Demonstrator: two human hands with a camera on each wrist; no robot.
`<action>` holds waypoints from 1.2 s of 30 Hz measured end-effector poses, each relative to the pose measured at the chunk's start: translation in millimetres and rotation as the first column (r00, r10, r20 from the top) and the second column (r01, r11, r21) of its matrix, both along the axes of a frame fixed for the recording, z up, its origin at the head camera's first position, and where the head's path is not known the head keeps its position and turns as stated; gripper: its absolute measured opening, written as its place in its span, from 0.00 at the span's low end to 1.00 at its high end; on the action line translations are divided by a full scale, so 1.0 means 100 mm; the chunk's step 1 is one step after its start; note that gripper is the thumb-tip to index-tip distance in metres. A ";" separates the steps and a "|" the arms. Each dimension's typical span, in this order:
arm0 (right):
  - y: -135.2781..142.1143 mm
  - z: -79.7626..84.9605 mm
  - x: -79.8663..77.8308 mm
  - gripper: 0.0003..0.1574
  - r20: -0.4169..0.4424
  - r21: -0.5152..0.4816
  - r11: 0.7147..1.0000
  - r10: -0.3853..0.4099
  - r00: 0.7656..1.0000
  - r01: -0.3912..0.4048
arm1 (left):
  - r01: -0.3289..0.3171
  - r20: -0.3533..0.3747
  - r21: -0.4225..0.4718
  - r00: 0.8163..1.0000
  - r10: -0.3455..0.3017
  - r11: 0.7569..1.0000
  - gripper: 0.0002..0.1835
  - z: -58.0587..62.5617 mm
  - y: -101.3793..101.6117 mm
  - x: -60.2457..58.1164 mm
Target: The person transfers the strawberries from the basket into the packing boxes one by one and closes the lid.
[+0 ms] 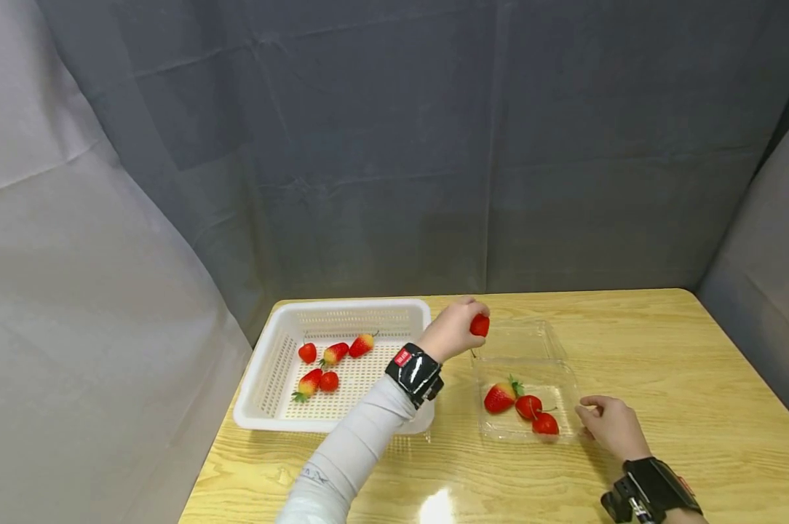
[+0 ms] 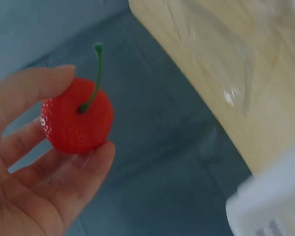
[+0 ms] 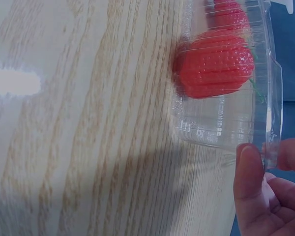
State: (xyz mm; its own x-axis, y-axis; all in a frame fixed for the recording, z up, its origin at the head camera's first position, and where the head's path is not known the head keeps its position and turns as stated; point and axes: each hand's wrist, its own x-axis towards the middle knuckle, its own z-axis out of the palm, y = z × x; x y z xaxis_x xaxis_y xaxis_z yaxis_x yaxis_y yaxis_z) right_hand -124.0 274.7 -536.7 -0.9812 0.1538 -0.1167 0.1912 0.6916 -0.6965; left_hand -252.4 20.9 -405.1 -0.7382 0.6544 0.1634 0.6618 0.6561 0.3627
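Note:
A red cherry with a green stem is pinched between the thumb and fingers of my left hand. That hand is raised near the lid of a clear plastic clamshell box, whose lid lies folded back. Inside the box are one strawberry and two cherries. My right hand grips the box's right side; its thumb and fingers close on the thin rim in the right wrist view.
Left of the box stands a white perforated basket. Several strawberries and two cherries lie in it. Both containers rest on a wood-grain table, with a grey cloth hanging behind its far edge.

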 end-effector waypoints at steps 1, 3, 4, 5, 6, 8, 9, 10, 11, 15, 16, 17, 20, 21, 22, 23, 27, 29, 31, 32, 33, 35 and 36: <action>0.00 0.00 0.00 0.23 -0.001 0.000 1.000 0.000 1.000 0.000 | 0.018 0.001 -0.007 1.000 -0.018 1.000 0.20 -0.02 0.06 0.03; 0.00 0.00 -0.01 0.24 -0.004 0.000 1.000 0.002 1.000 -0.002 | 0.047 0.004 -0.030 0.999 -0.047 0.998 0.20 -0.08 0.18 0.10; -0.01 0.00 -0.01 0.24 -0.004 0.000 1.000 0.003 1.000 -0.003 | 0.062 0.006 -0.043 0.998 -0.062 0.997 0.19 -0.12 0.23 0.13; -0.01 0.01 -0.01 0.24 -0.003 0.001 1.000 0.003 1.000 -0.003 | 0.078 0.005 -0.056 0.997 -0.078 0.995 0.19 -0.16 0.28 0.16; -0.01 0.01 -0.01 0.23 -0.005 0.002 1.000 0.002 1.000 -0.002 | 0.091 0.002 -0.074 0.996 -0.092 0.993 0.19 -0.21 0.33 0.20; -0.01 0.01 -0.01 0.23 -0.008 0.005 1.000 0.003 1.000 -0.003 | 0.114 0.004 -0.118 0.993 -0.115 0.986 0.19 -0.29 0.42 0.26; -0.01 0.02 -0.01 0.23 -0.010 0.008 1.000 0.002 1.000 -0.002 | 0.126 0.003 -0.144 0.992 -0.127 0.982 0.19 -0.34 0.46 0.29; -0.01 0.02 -0.01 0.23 -0.011 0.010 1.000 0.002 1.000 -0.002 | 0.134 0.002 -0.175 0.991 -0.136 0.975 0.20 -0.40 0.50 0.31; -0.01 0.02 -0.01 0.23 -0.013 0.009 1.000 0.002 1.000 -0.001 | 0.140 0.000 -0.207 0.990 -0.143 0.968 0.20 -0.45 0.53 0.34; 0.00 0.02 -0.02 0.23 -0.006 0.008 1.000 -0.002 1.000 0.002 | 0.159 -0.036 -0.330 0.983 -0.181 0.930 0.19 -0.69 0.65 0.43; 0.00 0.02 -0.02 0.23 -0.001 0.006 1.000 -0.004 1.000 0.004 | 0.166 -0.044 -0.350 0.980 -0.194 0.922 0.18 -0.75 0.67 0.44; 0.01 0.01 -0.02 0.24 0.003 0.002 1.000 -0.005 1.000 0.005 | 0.173 -0.044 -0.368 0.978 -0.202 0.914 0.17 -0.81 0.68 0.46; 0.01 0.01 -0.01 0.24 0.016 -0.007 1.000 -0.004 1.000 0.005 | 0.198 -0.031 -0.402 0.973 -0.230 0.894 0.16 -0.97 0.71 0.50; 0.01 0.01 0.00 0.24 0.019 -0.009 1.000 -0.004 1.000 0.004 | 0.206 -0.027 -0.413 0.971 -0.238 0.887 0.16 -1.01 0.71 0.51; 0.01 0.01 0.00 0.24 0.024 -0.011 1.000 -0.003 1.000 0.003 | 0.211 -0.015 -0.423 0.971 -0.240 0.881 0.16 -1.05 0.71 0.52; 0.01 0.01 0.00 0.24 0.028 -0.013 1.000 -0.001 1.000 0.002 | 0.213 -0.009 -0.433 0.971 -0.240 0.876 0.16 -1.08 0.71 0.53; 0.01 0.02 0.01 0.24 0.023 -0.012 1.000 0.005 1.000 -0.005 | 0.220 0.004 -0.466 0.969 -0.247 0.857 0.12 -1.15 0.71 0.56; 0.01 0.02 0.02 0.24 0.016 -0.011 1.000 0.005 1.000 -0.005 | 0.225 0.007 -0.484 0.967 -0.253 0.846 0.09 -1.17 0.71 0.58; 0.01 0.01 0.02 0.24 0.010 -0.009 1.000 0.003 1.000 -0.003 | 0.224 0.003 -0.498 0.967 -0.257 0.838 0.06 -1.20 0.72 0.59; 0.01 0.01 0.02 0.24 0.009 -0.007 1.000 0.002 1.000 -0.002 | 0.220 -0.004 -0.502 0.967 -0.256 0.837 0.06 -1.23 0.72 0.59; 0.01 0.00 0.02 0.24 0.008 -0.006 1.000 0.001 1.000 -0.001 | 0.216 -0.006 -0.503 0.967 -0.254 0.837 0.07 -1.25 0.72 0.59; 0.01 0.00 0.01 0.24 0.006 -0.007 1.000 -0.001 1.000 0.001 | 0.210 -0.016 -0.505 0.968 -0.252 0.837 0.07 -1.31 0.72 0.58; 0.01 0.00 0.02 0.24 0.005 -0.008 1.000 0.000 1.000 0.000 | 0.207 -0.020 -0.504 0.968 -0.251 0.839 0.06 -1.33 0.73 0.58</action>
State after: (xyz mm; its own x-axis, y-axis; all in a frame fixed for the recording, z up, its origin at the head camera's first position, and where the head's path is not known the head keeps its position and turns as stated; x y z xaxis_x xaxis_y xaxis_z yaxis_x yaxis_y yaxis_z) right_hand -122.5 275.5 -536.4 -0.9805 0.1528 -0.1232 0.1950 0.6859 -0.7011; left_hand -194.4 93.4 -537.7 -0.5555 0.8132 -0.1738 0.8284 0.5593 -0.0307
